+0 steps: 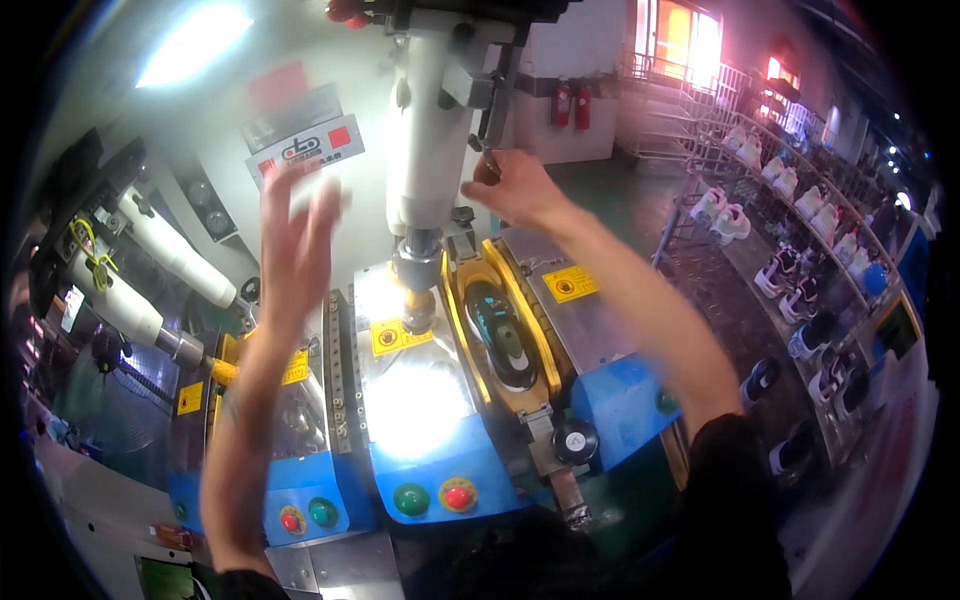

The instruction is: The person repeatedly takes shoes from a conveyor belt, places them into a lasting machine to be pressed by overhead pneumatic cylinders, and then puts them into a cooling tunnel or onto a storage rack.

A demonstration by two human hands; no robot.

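My left hand (pixel 300 240) is raised in front of the machine's white back panel, blurred by motion, with its fingers apart and nothing visible in them. Up beside the white press column (pixel 428 140), my right hand (pixel 518 192) has its fingers curled at the lower end of a dark metal bar (pixel 492 110). Its fingertips are partly hidden. Below that hand, a black shoe with blue patches (pixel 500 335) lies sole up between the yellow side pads (pixel 545 335) of the machine. The column's metal tip (pixel 417 300) stands left of the shoe.
Green and red buttons (pixel 457 496) sit on the blue front panel (pixel 405 455). A round black knob (pixel 575 441) is at the near end of the shoe holder. More white columns (pixel 175 245) are on the left. At the right, a rack (pixel 790 215) carries several shoes. Red fire extinguishers (pixel 562 105) stand behind.
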